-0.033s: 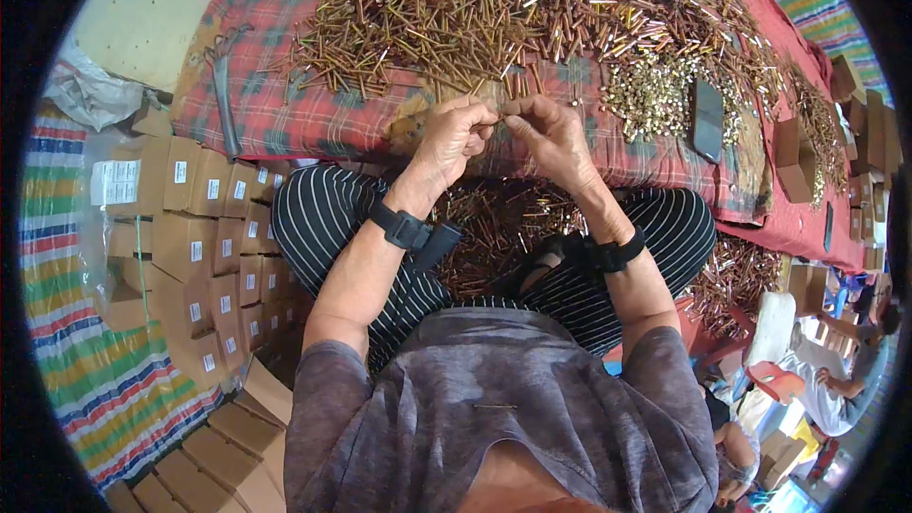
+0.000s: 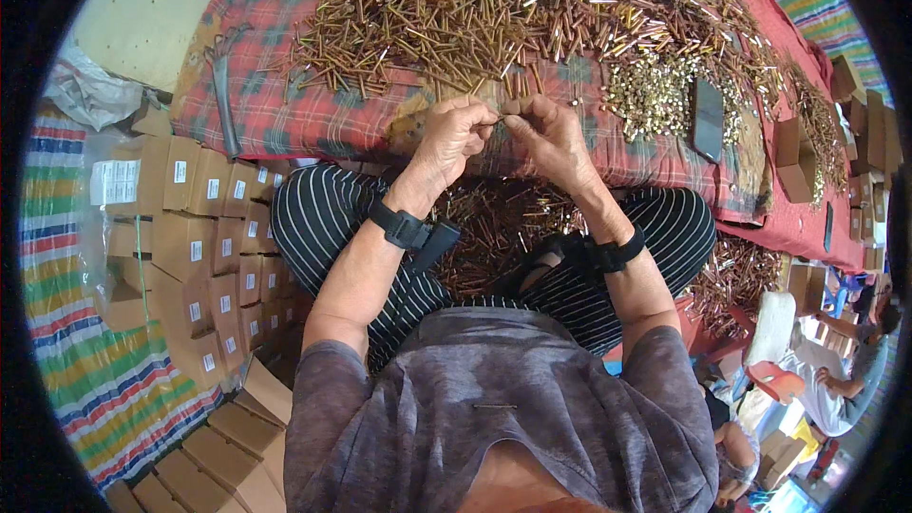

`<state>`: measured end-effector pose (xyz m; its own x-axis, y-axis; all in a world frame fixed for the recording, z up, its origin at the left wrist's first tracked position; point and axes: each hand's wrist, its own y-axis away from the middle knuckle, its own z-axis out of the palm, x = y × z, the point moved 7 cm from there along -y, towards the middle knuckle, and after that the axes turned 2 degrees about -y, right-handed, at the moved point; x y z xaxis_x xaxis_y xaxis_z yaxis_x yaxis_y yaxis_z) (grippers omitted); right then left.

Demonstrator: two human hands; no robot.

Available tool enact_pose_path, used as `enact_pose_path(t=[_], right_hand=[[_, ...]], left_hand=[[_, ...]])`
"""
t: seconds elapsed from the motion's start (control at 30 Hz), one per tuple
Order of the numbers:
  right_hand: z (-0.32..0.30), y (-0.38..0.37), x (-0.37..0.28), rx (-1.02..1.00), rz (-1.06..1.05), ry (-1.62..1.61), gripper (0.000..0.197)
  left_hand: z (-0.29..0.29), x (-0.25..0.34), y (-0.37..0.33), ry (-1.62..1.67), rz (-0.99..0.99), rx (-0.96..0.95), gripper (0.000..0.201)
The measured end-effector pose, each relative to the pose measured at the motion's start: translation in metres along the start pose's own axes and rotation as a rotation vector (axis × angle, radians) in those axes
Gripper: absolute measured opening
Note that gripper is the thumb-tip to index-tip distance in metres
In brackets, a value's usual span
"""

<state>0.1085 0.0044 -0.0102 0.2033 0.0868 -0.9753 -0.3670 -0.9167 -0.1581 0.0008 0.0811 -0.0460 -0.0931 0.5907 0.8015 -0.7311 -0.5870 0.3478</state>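
Surface: a red plaid cloth (image 2: 285, 104) spread low in front of the seated person, its far half buried under a broad heap of brass-coloured bolts (image 2: 494, 9).
Room: a striped woven mat (image 2: 85, 361) on the left, rows of small brown cardboard boxes (image 2: 204, 247) stacked beside the person's left knee, more open boxes at the right rim, and another person (image 2: 845, 370) sitting at the lower right.
Materials: the bolts are thin, shiny metal rods; beside them lies a paler pile of small silvery nuts (image 2: 655, 95) — grainy, almost like gravel. A dark flat phone (image 2: 708, 119) rests on the cloth by that pile, and a long grey metal tool (image 2: 223, 100) lies on the cloth's left side.
Lap: more bolts (image 2: 494, 228) lie loose between the striped trouser legs.
Left hand (image 2: 456, 138): fingers curled in, pinching one end of a small bolt piece (image 2: 510, 106).
Right hand (image 2: 551, 133): thumb and fingers closed on the other end of the same piece, the two hands meeting just above the cloth's near edge.
Wrists: a black strap on each.
Change: none visible — hands, piece and piles sit as in the earlier frame.
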Motion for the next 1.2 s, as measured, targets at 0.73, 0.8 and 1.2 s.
enact_pose_path(t=[0.73,0.8,1.2], right_hand=[[0.016,0.007,-0.032,-0.008,-0.312,0.235,0.012],[0.011,0.010,-0.026,-0.002,-0.286,0.232,0.013],[0.003,0.010,-0.009,-0.016,-0.001,0.064,0.017]], left_hand=[[-0.017,-0.011,0.004,0.233,-0.247,-0.048,0.008],[-0.010,-0.010,0.004,0.152,-0.277,0.000,0.011],[-0.007,0.020,0.004,-0.433,0.262,-0.038,0.004]])
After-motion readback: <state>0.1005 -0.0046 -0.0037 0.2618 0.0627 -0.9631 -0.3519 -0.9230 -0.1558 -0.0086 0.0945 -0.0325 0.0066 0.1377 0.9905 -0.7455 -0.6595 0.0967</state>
